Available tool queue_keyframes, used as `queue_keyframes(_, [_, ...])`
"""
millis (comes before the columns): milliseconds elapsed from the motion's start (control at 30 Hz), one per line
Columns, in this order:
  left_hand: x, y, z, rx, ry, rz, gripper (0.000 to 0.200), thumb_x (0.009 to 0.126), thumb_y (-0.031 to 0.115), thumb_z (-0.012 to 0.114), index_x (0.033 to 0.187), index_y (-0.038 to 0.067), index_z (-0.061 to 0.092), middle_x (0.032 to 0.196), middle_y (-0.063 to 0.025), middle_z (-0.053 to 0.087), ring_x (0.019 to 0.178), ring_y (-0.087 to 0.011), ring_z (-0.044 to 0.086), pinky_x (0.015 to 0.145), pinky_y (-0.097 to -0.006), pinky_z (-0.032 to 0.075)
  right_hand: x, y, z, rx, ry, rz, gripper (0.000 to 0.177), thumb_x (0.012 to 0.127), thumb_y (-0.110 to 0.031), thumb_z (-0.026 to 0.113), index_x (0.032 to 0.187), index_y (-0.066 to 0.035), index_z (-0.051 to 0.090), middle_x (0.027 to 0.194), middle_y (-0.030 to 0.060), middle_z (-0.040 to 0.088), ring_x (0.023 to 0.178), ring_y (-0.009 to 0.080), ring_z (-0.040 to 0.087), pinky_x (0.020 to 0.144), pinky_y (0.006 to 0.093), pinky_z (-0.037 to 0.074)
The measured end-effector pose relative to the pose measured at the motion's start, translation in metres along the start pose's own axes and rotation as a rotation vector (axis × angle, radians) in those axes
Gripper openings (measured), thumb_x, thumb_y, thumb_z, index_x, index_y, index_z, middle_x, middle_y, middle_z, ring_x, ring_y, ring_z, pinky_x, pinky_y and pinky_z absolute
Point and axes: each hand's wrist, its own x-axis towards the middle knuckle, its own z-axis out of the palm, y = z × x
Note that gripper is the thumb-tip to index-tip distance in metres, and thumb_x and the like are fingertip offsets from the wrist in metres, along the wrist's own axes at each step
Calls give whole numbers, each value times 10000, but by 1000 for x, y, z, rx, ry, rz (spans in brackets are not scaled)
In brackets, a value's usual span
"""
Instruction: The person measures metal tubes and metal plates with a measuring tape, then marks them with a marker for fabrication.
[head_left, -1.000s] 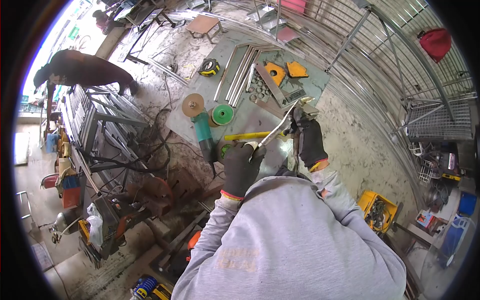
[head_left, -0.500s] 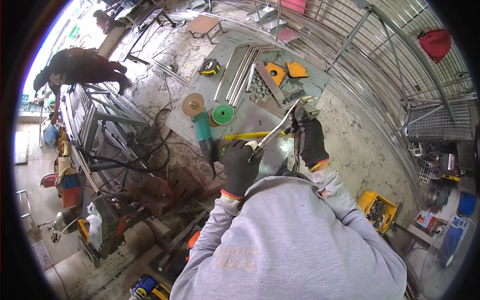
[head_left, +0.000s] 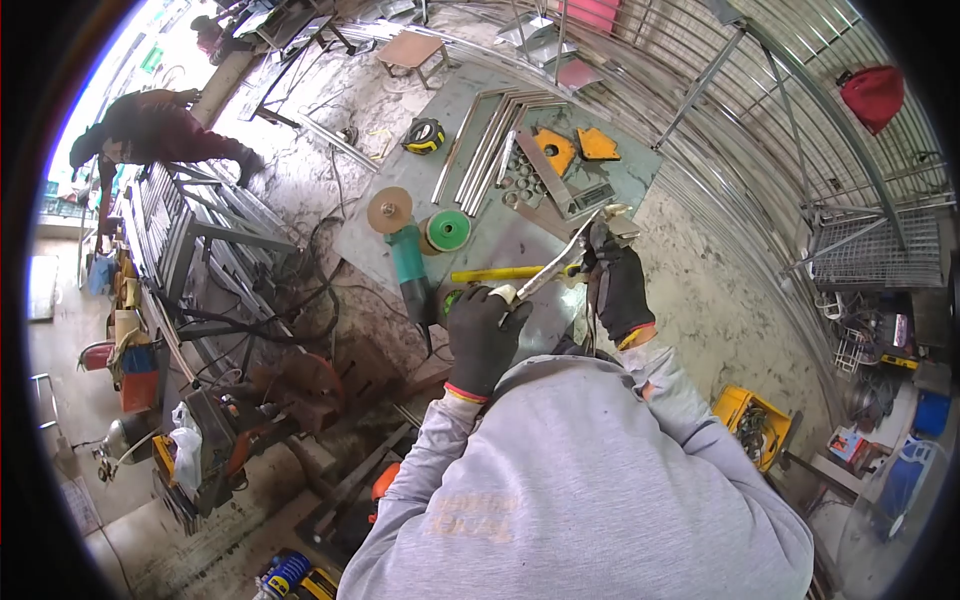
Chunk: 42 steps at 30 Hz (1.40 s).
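Note:
Both of my hands wear dark gloves. A long, thin, pale rod-like piece (head_left: 553,266) runs slanted between them. My left hand (head_left: 484,338) is closed around its lower end, near a whitish knob. My right hand (head_left: 622,285) is closed at its upper end, close to some dark material; how the fingers sit there is partly hidden. Below the rod, a yellow bar (head_left: 495,273) lies on the grey sheet (head_left: 375,225). To the left rests a teal angle grinder (head_left: 406,258) with a brown disc, beside a green disc (head_left: 447,231).
On the sheet lie metal tubes (head_left: 488,150), a tape measure (head_left: 424,136), small rings and orange-yellow angled pieces (head_left: 598,144). A metal rack (head_left: 215,235) and cables stand left; another person (head_left: 160,130) bends beyond it. A yellow crate (head_left: 752,425) sits at right.
The view has shifted slightly. My right hand has turned a little at the rod's upper end, while my left hand keeps its hold. The other person has moved slightly.

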Motion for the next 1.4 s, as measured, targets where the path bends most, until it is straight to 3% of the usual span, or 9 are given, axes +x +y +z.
queue_keyframes(133, [-2, -8, 6, -571, -43, -250, 345, 1005, 348, 727, 1106, 18, 728, 918, -142, 722, 936, -316, 719, 828, -454, 542, 7, 9, -7, 109, 1, 16, 249, 1091, -289, 618, 1149, -71, 725, 913, -14, 649, 779, 107, 580, 721, 291, 501])
queue_keyframes(200, [-4, -16, 18, -1926, -313, -721, 477, 1078, 461, 610, 1232, 16, 685, 1010, -131, 729, 951, -337, 710, 847, -479, 554, 4, 5, -3, 140, -73, -32, 249, 1091, -282, 617, 1161, -69, 724, 921, -14, 654, 787, 107, 587, 736, 280, 505])
queue_keyframes(333, [-14, -7, 2, -2069, -566, -700, 467, 1079, 463, 608, 1182, 14, 682, 1005, -127, 724, 910, -326, 697, 828, -475, 553, -8, -6, 4, 105, -107, -91, 301, 1095, -337, 615, 1150, -61, 724, 903, -18, 653, 772, 108, 596, 713, 270, 509])
queue_keyframes(367, [-14, -7, 4, -2070, -566, -703, 467, 1079, 463, 608, 1182, 14, 682, 1005, -127, 724, 910, -326, 697, 828, -475, 553, -10, -6, 5, 119, -118, -128, 322, 1093, -359, 618, 1139, -59, 725, 889, -19, 652, 754, 108, 593, 703, 267, 506])
queue_keyframes(433, [-7, -6, 9, -253, -105, -145, 364, 1002, 367, 735, 1078, 12, 710, 915, -133, 710, 861, -285, 685, 779, -438, 539, -7, -8, 9, 12, -56, -92, 352, 1093, -381, 615, 1131, -51, 731, 867, -14, 652, 738, 109, 593, 703, 273, 509])
queue_keyframes(1000, [5, -11, -2, -287, 66, 27, 330, 856, 183, 830, 1122, 21, 721, 946, -199, 692, 875, -387, 688, 778, -450, 536, -10, -18, 16, -93, -10, -37, 347, 1087, -445, 627, 983, -126, 716, 745, -47, 609, 600, 70, 539, 532, 244, 395])
queue_keyframes(1067, [-2, -10, -5, -477, -68, -124, 344, 978, 278, 753, 1179, 3, 705, 931, -169, 702, 872, -350, 701, 800, -437, 549, -10, -16, 16, -60, -17, -32, 348, 1088, -441, 626, 997, -118, 722, 755, -41, 612, 624, 77, 550, 558, 247, 415])
queue_keyframes(1167, [-3, 13, -17, -1991, -367, -675, 575, 1123, 499, 511, 1233, -49, 648, 978, -119, 709, 894, -217, 697, 824, -343, 565, -9, -15, 15, 61, -84, -83, 348, 1113, -368, 593, 1134, -55, 745, 843, -2, 637, 754, 107, 586, 711, 280, 486])
queue_keyframes(1400, [-14, -15, 12, -947, -188, -387, 338, 1034, 362, 704, 1049, 24, 708, 851, -53, 681, 853, -217, 683, 792, -428, 531, -7, -5, 2, 81, -119, -128, 311, 1108, -302, 588, 1213, -46, 731, 916, -8, 660, 793, 108, 585, 738, 277, 486])
